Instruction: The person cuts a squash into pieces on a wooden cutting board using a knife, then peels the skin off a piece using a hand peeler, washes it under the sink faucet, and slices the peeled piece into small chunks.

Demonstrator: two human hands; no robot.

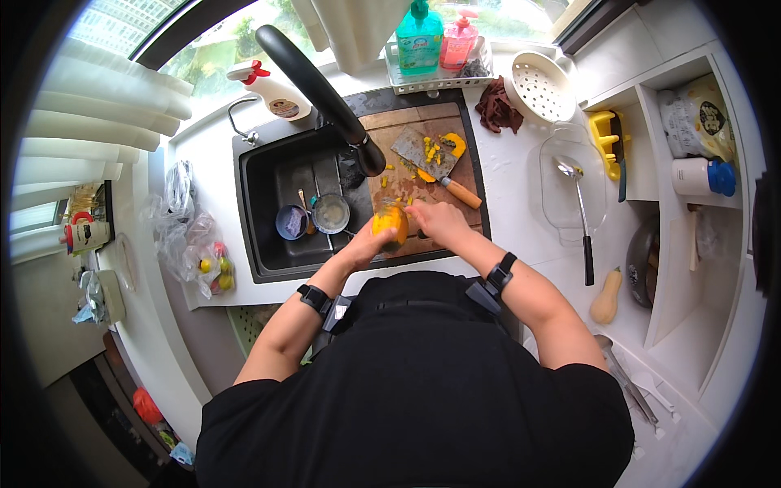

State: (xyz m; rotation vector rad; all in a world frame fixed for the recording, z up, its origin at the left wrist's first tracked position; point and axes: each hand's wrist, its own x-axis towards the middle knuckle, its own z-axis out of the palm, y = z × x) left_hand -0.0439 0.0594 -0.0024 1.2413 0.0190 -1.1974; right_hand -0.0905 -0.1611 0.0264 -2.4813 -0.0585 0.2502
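Observation:
My left hand (364, 245) holds a piece of pumpkin (391, 224) with orange flesh at the near edge of a wooden cutting board (421, 116). My right hand (440, 224) is closed at the pumpkin's right side, on a small tool that is mostly hidden; its kind I cannot tell. On the board beyond my hands lies a cleaver (448, 160) with a wooden handle, its blade carrying orange scraps (432, 150). A curved pumpkin piece (454, 144) rests by the blade's far corner. More small scraps are scattered on the board.
The board spans the right part of a black sink (274, 268), under a black faucet (323, 91). A blue bowl (291, 222) and a small strainer (331, 213) sit in the basin. To the right are a glass dish (549, 207) with a long-handled spoon (584, 226), a white colander (540, 85) and a butternut squash (606, 297).

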